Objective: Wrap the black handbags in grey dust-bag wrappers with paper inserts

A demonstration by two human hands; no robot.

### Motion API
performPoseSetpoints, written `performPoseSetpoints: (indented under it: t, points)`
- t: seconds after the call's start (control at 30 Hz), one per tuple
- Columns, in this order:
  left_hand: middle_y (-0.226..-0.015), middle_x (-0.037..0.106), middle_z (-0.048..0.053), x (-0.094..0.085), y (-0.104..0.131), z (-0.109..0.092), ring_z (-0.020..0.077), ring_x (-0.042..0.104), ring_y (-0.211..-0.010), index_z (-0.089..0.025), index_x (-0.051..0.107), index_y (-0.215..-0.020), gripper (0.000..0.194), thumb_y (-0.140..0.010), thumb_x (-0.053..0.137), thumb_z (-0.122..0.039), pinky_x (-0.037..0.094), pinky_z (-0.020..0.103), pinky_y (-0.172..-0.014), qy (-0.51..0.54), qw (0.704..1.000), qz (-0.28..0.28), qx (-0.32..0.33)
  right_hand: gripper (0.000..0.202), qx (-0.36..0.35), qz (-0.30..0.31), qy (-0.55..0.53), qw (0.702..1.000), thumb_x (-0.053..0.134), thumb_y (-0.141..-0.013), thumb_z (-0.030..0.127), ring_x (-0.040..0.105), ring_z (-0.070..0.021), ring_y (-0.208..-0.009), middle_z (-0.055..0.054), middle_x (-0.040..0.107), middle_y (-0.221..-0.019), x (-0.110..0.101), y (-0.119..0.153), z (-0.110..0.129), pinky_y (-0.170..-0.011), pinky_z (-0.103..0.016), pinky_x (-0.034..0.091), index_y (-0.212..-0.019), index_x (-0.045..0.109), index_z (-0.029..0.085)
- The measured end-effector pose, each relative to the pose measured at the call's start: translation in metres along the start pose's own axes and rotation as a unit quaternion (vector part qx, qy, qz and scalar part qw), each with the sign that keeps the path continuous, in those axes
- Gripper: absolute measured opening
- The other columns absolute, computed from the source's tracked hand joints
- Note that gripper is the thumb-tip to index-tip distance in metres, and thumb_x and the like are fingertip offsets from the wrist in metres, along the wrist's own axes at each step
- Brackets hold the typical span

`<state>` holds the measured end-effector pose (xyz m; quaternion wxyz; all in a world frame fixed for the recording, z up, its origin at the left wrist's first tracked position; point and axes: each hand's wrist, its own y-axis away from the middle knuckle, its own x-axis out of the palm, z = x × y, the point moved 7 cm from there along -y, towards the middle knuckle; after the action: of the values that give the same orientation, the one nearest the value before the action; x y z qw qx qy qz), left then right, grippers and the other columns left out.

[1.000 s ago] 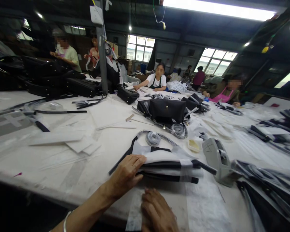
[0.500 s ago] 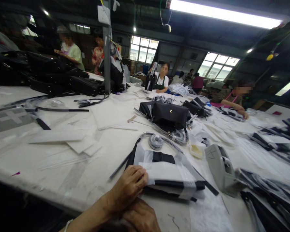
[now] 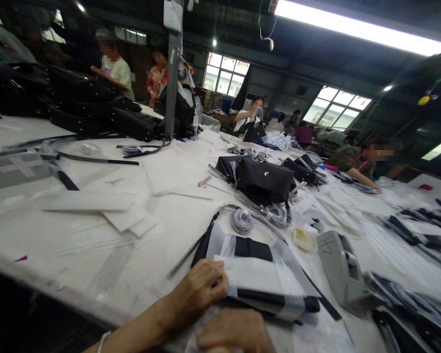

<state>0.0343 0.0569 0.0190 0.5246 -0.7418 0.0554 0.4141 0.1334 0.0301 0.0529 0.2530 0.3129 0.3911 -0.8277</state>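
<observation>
A black handbag lies flat in front of me, partly wrapped in translucent film, with a white sheet across it. My left hand is closed at the left end of that sheet, thumb and fingers pinching its edge. Below it, nearer to me, my right hand is curled and slightly blurred. Crumpled clear plastic shows beside the right hand's fingers; what they hold is hidden. Just beyond the bag sits a coiled, wrapped strap.
A grey tape dispenser stands to the right, near a small yellowish dish. Another black handbag sits farther back. White sheets lie at left. A metal post rises from the table; several people work beyond.
My right hand has moved right and out from under my left hand, uncovering clear plastic. My left hand stays at the sheet's edge. The view has shifted slightly. A person opposite has raised an arm.
</observation>
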Motion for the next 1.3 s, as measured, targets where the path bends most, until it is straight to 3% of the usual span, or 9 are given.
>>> performPoseSetpoints:
  t: [0.13, 0.23, 0.33, 0.5, 0.7, 0.87, 0.97, 1.03, 1.3]
  points:
    - [-0.106, 0.068, 0.01, -0.008, -0.006, -0.001, 0.0205, 0.063, -0.113, -0.017, 0.061, -0.116, 0.022, -0.1, 0.047, -0.012, 0.054, 0.038, -0.099, -0.009, 1.0, -0.005, 0.004, 0.031, 0.141, -0.024, 0.156, 0.977, 0.048, -0.099, 0.022, 0.062, -0.0264, -0.121, -0.014, 0.069, -0.125, -0.041, -0.037, -0.056, -0.106, -0.046, 0.05, -0.124, 0.066, 0.016]
    - [-0.106, 0.067, 0.01, -0.013, -0.009, -0.002, 0.02, 0.063, -0.113, -0.018, 0.063, -0.115, 0.025, -0.099, 0.047, -0.009, 0.054, 0.037, -0.099, -0.025, 0.999, -0.022, 0.014, 0.03, 0.195, 0.076, 0.261, 0.942, 0.055, -0.095, 0.019, 0.054, -0.0318, -0.13, -0.019, 0.064, -0.133, -0.025, -0.054, -0.099, -0.113, -0.056, 0.038, -0.123, 0.066, 0.011]
    - [-0.108, 0.066, 0.011, -0.013, -0.008, -0.003, 0.0207, 0.063, -0.112, -0.017, 0.064, -0.114, 0.024, -0.097, 0.049, -0.008, 0.054, 0.037, -0.097, -0.022, 0.999, -0.042, 0.023, 0.032, 0.185, 0.123, 0.284, 0.933, 0.058, -0.095, 0.024, 0.053, -0.0309, -0.132, -0.02, 0.061, -0.135, -0.006, -0.056, -0.114, -0.114, -0.054, 0.036, -0.124, 0.065, 0.011]
    - [-0.107, 0.066, 0.009, -0.01, -0.006, -0.004, 0.0206, 0.061, -0.116, -0.018, 0.064, -0.11, 0.022, -0.097, 0.05, -0.008, 0.052, 0.039, -0.101, -0.023, 0.998, -0.049, 0.026, 0.035, 0.16, 0.024, 0.237, 0.958, 0.053, -0.096, 0.02, 0.059, -0.0304, -0.125, -0.018, 0.065, -0.131, -0.021, -0.047, -0.098, -0.111, -0.058, 0.04, -0.129, 0.061, 0.012]
    - [-0.107, 0.068, 0.007, -0.014, -0.01, -0.004, 0.0204, 0.061, -0.116, -0.018, 0.064, -0.106, 0.015, -0.1, 0.051, -0.015, 0.05, 0.039, -0.103, 0.008, 1.0, 0.012, 0.02, 0.026, -0.018, -0.045, 0.092, 0.995, 0.051, -0.097, 0.013, 0.071, -0.0187, -0.101, -0.005, 0.076, -0.101, -0.042, -0.015, -0.027, -0.107, -0.046, 0.048, -0.116, 0.066, 0.022]
    - [-0.112, 0.067, 0.009, -0.01, -0.003, -0.002, 0.0226, 0.056, -0.124, -0.017, 0.061, -0.117, 0.022, -0.099, 0.05, -0.012, 0.046, 0.043, -0.108, 0.012, 0.998, 0.056, 0.028, 0.025, -0.082, 0.032, 0.096, 0.992, 0.059, -0.095, 0.024, 0.068, -0.0216, -0.104, -0.008, 0.076, -0.103, -0.01, 0.027, 0.016, -0.1, -0.039, 0.053, -0.118, 0.063, 0.018]
    - [-0.112, 0.066, 0.009, -0.005, 0.002, 0.0, 0.023, 0.055, -0.126, -0.017, 0.06, -0.119, 0.025, -0.096, 0.051, -0.01, 0.045, 0.043, -0.109, 0.011, 0.998, 0.053, 0.029, 0.036, -0.088, 0.043, 0.155, 0.983, 0.058, -0.095, 0.032, 0.06, -0.0276, -0.121, -0.011, 0.07, -0.123, 0.022, 0.037, 0.02, -0.108, -0.047, 0.048, -0.127, 0.06, 0.017]
    - [-0.112, 0.066, 0.008, -0.003, 0.003, 0.001, 0.0229, 0.055, -0.126, -0.018, 0.059, -0.119, 0.026, -0.095, 0.053, -0.01, 0.045, 0.043, -0.109, 0.007, 0.998, 0.054, 0.031, 0.028, -0.083, 0.005, 0.14, 0.987, 0.052, -0.095, 0.021, 0.063, -0.0259, -0.116, -0.01, 0.073, -0.115, 0.032, 0.034, 0.02, -0.108, -0.047, 0.047, -0.121, 0.062, 0.017]
    - [-0.11, 0.067, 0.008, -0.011, -0.003, 0.003, 0.0224, 0.056, -0.124, -0.018, 0.061, -0.116, 0.024, -0.096, 0.052, -0.009, 0.045, 0.044, -0.108, 0.001, 0.999, 0.033, 0.042, 0.018, -0.056, -0.074, -0.021, 0.995, 0.05, -0.094, 0.012, 0.073, -0.0143, -0.075, -0.003, 0.075, -0.084, 0.015, 0.033, 0.016, -0.091, -0.028, 0.058, -0.105, 0.062, 0.021]
